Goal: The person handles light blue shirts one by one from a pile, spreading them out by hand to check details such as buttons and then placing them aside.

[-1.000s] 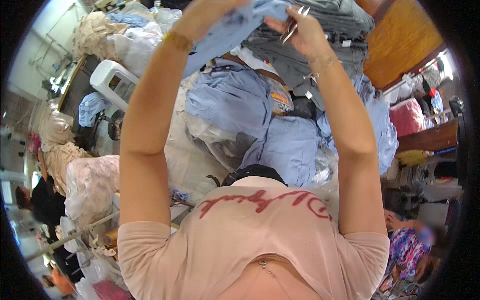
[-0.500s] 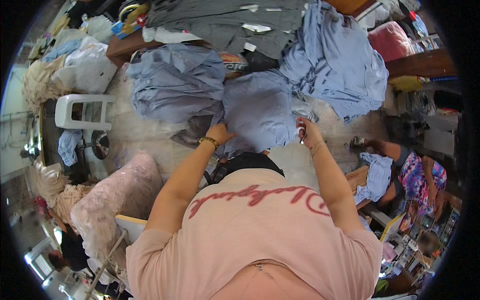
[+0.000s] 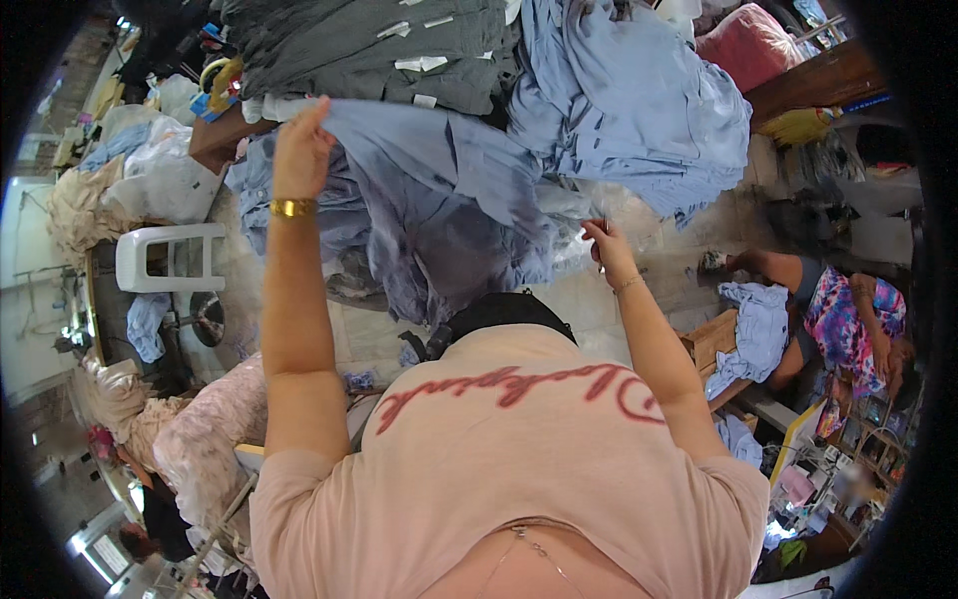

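Observation:
A light-blue shirt (image 3: pixel 439 200) hangs in loose folds in front of me, stretched up toward the far left. My left hand (image 3: pixel 304 155) is raised, with its fingers closed on the shirt's upper edge. To the right of the cloth, my right hand (image 3: pixel 611 252) is closed around small dark scissors (image 3: pixel 602 266), mostly hidden by the fingers. It stands apart from the shirt. Behind the held shirt lies a heap of blue shirts (image 3: pixel 254 190), partly covered by it. A larger pile of blue shirts (image 3: pixel 639 110) lies at the far right.
Dark grey garments (image 3: pixel 369 60) are stacked at the back. On the left stand a white plastic stool (image 3: pixel 135 262) and a large wrapped bundle (image 3: pixel 215 424). Clear plastic (image 3: pixel 574 235) lies near my right hand. At the right sits another person (image 3: pixel 853 314) beside blue cloth (image 3: pixel 753 324).
My left hand has swung up and to the far left, lifting the shirt's edge and spreading the cloth over the left heap. My right hand has moved only slightly, still holding the scissors.

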Motion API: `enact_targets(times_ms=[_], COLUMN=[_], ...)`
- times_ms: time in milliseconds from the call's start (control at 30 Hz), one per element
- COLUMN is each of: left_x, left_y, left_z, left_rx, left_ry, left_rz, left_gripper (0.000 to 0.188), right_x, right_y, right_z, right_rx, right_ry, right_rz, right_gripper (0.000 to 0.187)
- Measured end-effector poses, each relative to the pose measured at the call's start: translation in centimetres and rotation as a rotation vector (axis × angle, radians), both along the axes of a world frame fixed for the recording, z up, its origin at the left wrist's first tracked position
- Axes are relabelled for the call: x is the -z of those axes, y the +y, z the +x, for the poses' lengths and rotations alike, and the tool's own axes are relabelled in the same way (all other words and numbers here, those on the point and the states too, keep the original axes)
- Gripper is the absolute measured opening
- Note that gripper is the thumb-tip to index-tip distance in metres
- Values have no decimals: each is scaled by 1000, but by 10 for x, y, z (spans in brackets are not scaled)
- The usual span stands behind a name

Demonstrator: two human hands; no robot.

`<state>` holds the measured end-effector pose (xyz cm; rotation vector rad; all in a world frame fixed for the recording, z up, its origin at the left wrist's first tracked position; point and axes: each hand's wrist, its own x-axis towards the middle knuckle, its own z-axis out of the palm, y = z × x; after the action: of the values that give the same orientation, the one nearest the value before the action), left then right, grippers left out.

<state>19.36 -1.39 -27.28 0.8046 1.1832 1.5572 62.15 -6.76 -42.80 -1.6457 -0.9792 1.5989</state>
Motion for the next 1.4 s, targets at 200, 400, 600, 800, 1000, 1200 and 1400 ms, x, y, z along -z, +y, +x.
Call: enact_targets(times_ms=[200,400,600,800,1000,1200,1400], left_x=[-116,-197,-264,-266,-120,-45,-32], left_y=[19,51,30,24,-75,-138,-148], left_z=[21,-11,-37,-121,-71,-43,-47], left_rx=[309,356,1,-251,-257,-22,29], left_ry=[46,-74,296,485,429,313,257], left_rz=[212,412,636,884,424,162,115], left_gripper=[11,15,21,25,28,32,36], right_x=[-86,-84,-277,-449,-460,-425,-265], right_y=[30,74,109,17,-78,-15,44], right_z=[-86,-107,-108,-210,-296,-265,-223], right_rx=[-313,-213,-11,-560,-1269,-941,-398], right_ry=[-322,-318,-179,788,583,508,218], right_rz=[840,703,1258,740,900,892,593], right_gripper=[32,27,21,17,28,26,22])
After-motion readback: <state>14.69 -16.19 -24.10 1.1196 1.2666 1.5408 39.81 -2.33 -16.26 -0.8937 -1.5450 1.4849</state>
